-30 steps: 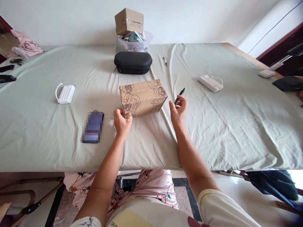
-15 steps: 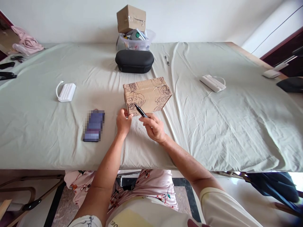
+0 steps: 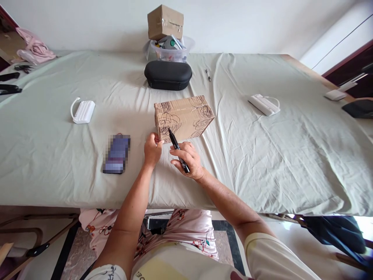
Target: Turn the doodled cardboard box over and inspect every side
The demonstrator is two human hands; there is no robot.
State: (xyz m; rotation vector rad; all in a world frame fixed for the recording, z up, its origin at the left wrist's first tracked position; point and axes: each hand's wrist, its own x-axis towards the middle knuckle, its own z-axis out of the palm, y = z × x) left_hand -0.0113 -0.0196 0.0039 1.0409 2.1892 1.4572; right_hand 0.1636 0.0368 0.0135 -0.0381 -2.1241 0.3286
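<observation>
A brown cardboard box (image 3: 186,122) stands on the cloth in front of me, with black scribbles near the corners of its top and near side. My left hand (image 3: 153,149) grips the box's near left lower corner, thumb on the near side; its other fingers are partly hidden. In my right hand (image 3: 189,158) is a black marker (image 3: 178,151), held between thumb and fingers. The marker's tip points up at the scribbles on the box's left near side; whether it touches the cardboard I cannot tell.
A phone with a blurred screen (image 3: 117,154) lies left of my left hand. White power banks (image 3: 84,112) (image 3: 264,105) lie on both sides. Behind the box are a black case (image 3: 168,75), a pen (image 3: 208,75) and a clear plastic tub (image 3: 186,52) with another carton (image 3: 165,22) on top.
The marker has turned more upright in my right hand, and its rear end now shows below the fingers. My left hand keeps its hold on the box. The whole view has shifted slightly.
</observation>
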